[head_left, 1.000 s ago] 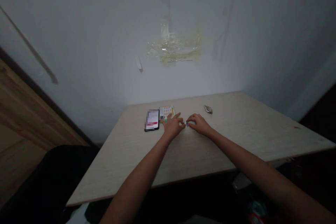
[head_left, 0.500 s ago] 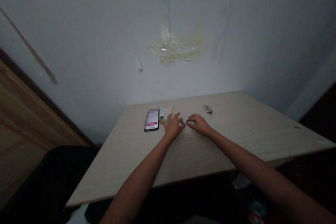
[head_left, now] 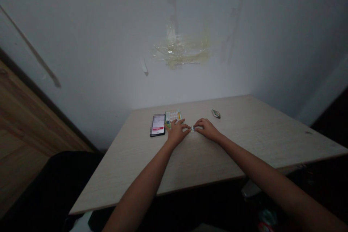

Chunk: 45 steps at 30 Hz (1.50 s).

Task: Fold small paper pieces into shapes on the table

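A small white-and-blue piece (head_left: 193, 129), too small to name, sits between my two hands over the table (head_left: 195, 156). My left hand (head_left: 177, 131) pinches its left side with thumb and index finger, the other fingers spread. From the right, my right hand (head_left: 207, 129) grips the piece between thumb and curled fingers. Beyond my left hand lies a printed leaflet (head_left: 174, 115), partly covered by that hand. A phone (head_left: 158, 125) with a lit screen rests just left of the leaflet.
A small crumpled patterned packet (head_left: 216, 114) lies behind my right hand. The pale wall (head_left: 108, 61) with old clear tape (head_left: 182, 50) rises at the table's back edge. A dark seat-like shape (head_left: 70, 174) stands to the left.
My left hand's fingers have straightened and shifted slightly, and more of the small white piece shows between the hands. My right hand is nearly still.
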Motion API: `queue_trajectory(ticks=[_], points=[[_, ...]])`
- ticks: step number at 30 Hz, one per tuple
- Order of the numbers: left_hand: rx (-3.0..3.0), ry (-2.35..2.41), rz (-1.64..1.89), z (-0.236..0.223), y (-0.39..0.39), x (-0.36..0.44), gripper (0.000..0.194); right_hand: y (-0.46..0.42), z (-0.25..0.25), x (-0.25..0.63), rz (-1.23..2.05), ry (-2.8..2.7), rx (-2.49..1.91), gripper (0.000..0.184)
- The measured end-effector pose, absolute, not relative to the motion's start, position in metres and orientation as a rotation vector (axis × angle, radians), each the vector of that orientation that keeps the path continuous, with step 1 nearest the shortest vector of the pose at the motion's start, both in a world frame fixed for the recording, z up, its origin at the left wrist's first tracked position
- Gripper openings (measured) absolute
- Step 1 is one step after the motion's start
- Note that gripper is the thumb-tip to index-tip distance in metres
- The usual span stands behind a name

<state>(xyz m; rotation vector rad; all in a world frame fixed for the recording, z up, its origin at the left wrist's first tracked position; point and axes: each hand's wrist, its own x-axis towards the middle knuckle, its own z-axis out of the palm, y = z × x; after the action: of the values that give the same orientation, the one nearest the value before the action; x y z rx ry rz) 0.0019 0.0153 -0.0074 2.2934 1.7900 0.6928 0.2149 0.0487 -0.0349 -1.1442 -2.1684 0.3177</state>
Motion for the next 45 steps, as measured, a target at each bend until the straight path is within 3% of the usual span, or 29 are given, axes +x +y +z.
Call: queue_trajectory(ticks=[5,25,45], points=[[2.291,1.841,0.680,-0.007,0.014,0.006,0.028,0.050,-0.037,0.215,0.331,-2.146,-1.156,0.021],[2.144,1.748,1.029,-0.003,0.008,0.015,0.014,0.044,-0.025,0.212,0.547,-1.878,-1.062,0.015],[2.067,1.728,1.096,0.002,0.006,0.017,0.013,0.040,-0.019,0.210,0.430,-1.942,-0.993,0.011]])
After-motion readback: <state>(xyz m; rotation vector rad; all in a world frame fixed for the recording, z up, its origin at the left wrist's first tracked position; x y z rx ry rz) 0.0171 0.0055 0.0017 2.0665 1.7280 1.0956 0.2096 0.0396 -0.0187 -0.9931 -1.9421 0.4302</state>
